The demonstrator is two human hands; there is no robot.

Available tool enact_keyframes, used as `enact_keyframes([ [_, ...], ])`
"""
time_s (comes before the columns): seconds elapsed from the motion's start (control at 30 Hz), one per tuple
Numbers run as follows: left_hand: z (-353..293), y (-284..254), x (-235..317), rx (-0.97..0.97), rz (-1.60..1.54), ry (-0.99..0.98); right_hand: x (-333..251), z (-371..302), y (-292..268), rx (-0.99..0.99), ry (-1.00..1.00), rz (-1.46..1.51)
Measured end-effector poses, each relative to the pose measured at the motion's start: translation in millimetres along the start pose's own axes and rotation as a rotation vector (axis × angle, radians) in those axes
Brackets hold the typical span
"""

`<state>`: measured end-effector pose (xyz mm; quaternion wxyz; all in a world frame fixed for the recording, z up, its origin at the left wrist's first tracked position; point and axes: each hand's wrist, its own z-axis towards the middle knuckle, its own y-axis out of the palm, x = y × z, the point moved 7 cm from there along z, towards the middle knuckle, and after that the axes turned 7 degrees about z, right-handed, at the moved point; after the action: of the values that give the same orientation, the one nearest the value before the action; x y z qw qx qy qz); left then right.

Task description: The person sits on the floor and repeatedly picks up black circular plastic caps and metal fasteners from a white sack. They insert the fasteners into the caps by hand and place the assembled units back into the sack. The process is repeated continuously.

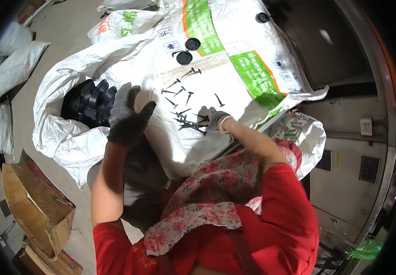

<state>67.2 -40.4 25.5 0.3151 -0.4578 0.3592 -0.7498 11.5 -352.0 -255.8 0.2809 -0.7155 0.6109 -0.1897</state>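
My left hand [128,117], in a grey glove, is open with thumb and fingers apart. It is held beside the mouth of a white woven sack [53,103] packed with black curved plastic parts [90,101], and nothing shows in its grasp. My right hand [215,119], also gloved, has its fingers curled at a small pile of black T-shaped plastic pieces [189,123]. One such piece [202,118] sits at its fingertips; the grip is partly hidden. More loose T-shaped pieces [179,91] lie scattered on the white sacking [225,82] in front of me.
Two round black caps [192,44] lie farther back on the sacking, another cap [262,18] at its far right. Open cardboard boxes [35,206] stand at lower left. Filled white sacks [16,68] line the far left. A metal cabinet [349,169] is on the right.
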Motion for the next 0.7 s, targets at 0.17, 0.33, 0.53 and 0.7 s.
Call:
enact_keyframes([
  [0.17,3.2,-15.6,-15.7,0.02,-0.004,-0.028,-78.1,13.5,-34.9,0.253,0.0,0.428],
  [0.33,9.9,-16.4,-21.9,-0.017,-0.091,-0.031,-100.1,40.3,-129.1,0.419,-0.22,-0.009],
  [0.53,14.4,-12.0,-26.4,-0.062,-0.155,-0.053,11.6,119.4,-153.5,0.521,0.499,0.944],
  [0.7,16.9,-4.1,-28.7,-0.125,-0.162,-0.077,-26.2,154.2,-164.7,0.463,0.329,0.585],
])
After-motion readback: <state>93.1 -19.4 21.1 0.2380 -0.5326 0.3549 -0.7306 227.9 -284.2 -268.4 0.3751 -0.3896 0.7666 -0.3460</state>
